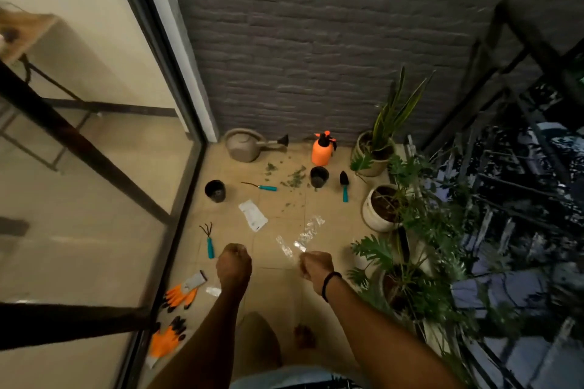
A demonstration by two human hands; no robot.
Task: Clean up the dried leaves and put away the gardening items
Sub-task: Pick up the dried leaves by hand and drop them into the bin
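Both arms are reaching forward over the tiled floor (284, 294). The right grip (316, 265) is curling closed and pinching a crinkled strip of clear plastic (311, 227) that is stretching away ahead of it. The left grip (234, 265) is curling into a fist, but I cannot tell whether it is holding anything. The dried leaves (295, 178) are lying scattered far ahead of both grips, near the brick wall, between a teal-handled weeder (262, 187) and a black pot (319, 176). Beyond them a watering can (245, 145) and an orange sprayer (322, 151) are standing against the wall. A hand rake (207, 238) is lying just left of the left grip, and a white packet (252, 216) is lying ahead of it. Orange gloves (181, 292) are lying behind and to the left of it.
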